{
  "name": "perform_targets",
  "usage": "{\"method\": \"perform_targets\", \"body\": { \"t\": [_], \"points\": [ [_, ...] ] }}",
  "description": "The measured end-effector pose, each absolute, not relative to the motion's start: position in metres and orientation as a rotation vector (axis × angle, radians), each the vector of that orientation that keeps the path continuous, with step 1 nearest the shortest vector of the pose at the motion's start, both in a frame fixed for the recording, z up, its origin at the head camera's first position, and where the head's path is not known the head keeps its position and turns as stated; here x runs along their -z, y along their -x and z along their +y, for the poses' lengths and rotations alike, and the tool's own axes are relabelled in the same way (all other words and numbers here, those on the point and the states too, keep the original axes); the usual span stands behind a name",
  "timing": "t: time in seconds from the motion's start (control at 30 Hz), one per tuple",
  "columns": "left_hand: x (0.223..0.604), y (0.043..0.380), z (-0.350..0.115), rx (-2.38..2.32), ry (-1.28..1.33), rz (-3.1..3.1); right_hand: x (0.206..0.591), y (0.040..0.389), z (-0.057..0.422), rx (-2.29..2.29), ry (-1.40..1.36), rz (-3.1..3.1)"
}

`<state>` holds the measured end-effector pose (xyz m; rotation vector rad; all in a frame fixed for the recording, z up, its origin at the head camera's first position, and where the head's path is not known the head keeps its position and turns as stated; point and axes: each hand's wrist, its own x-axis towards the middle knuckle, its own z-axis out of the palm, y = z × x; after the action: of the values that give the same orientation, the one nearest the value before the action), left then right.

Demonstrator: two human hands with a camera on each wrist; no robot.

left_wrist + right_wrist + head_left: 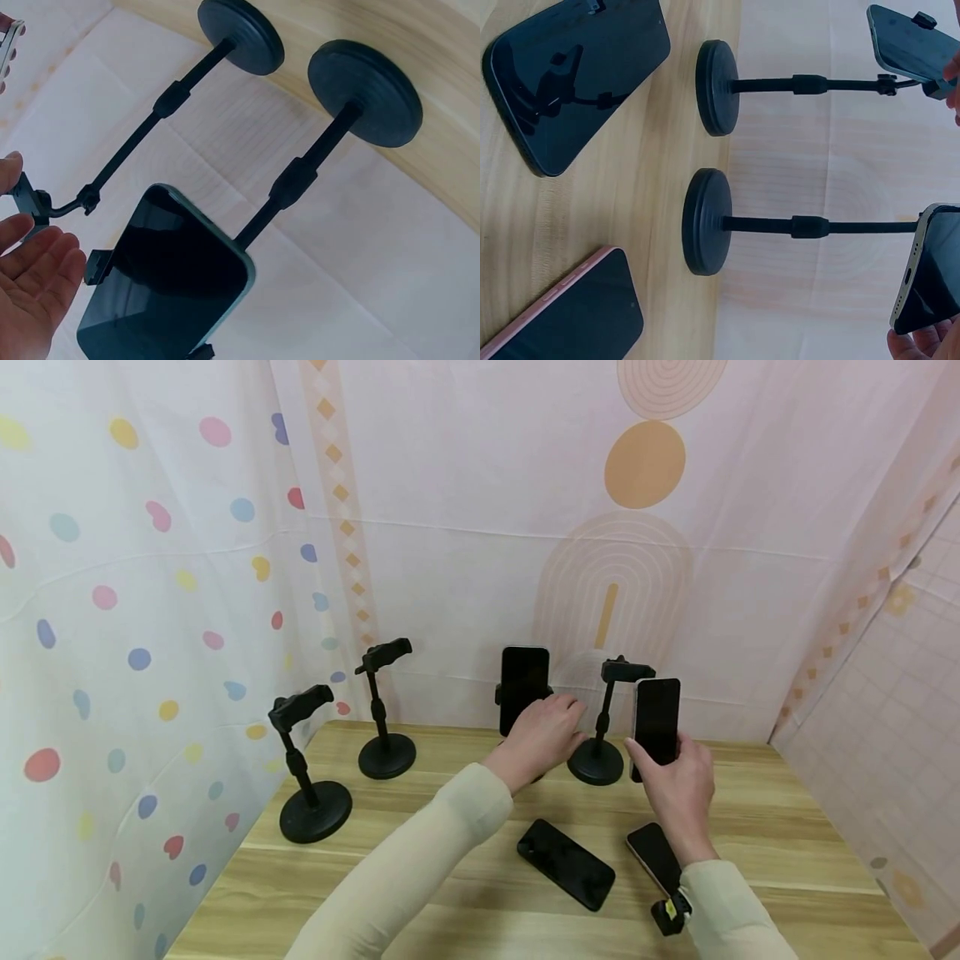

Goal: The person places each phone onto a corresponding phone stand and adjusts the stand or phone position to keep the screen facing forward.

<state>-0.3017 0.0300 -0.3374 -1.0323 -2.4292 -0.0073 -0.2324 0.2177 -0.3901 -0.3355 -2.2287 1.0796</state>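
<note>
My right hand [684, 787] grips a smartphone [657, 720] upright by its lower sides, in front of the right-hand phone stand [596, 762]. In the right wrist view, fingers show beneath that phone's pale edge. Another smartphone [169, 277] sits in the clamp of the stand beside it [367, 90]. My left hand [546, 732] is near the mounted phone, fingers loosely bent and apart from the thumb, with nothing held. In the left wrist view, the other stand's clamp [31, 202] appears between thumb and fingers; whether they touch it I cannot tell.
Two black phone stands [315, 810] [386, 754] with bare clamps stand at the table's left. A dark phone [566, 864] and a pink-edged phone [577, 315] lie flat near the front of the wooden table [450, 902]. Patterned curtains [465, 585] hang behind.
</note>
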Motion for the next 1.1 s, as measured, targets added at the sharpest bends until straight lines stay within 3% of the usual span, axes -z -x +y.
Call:
{"method": "perform_targets", "body": {
  "t": [1.1],
  "points": [
    [0.303, 0.334, 0.062, 0.181, 1.017, -2.526, 0.358, 0.26, 0.203, -1.197, 0.237, -2.261]
  ]
}}
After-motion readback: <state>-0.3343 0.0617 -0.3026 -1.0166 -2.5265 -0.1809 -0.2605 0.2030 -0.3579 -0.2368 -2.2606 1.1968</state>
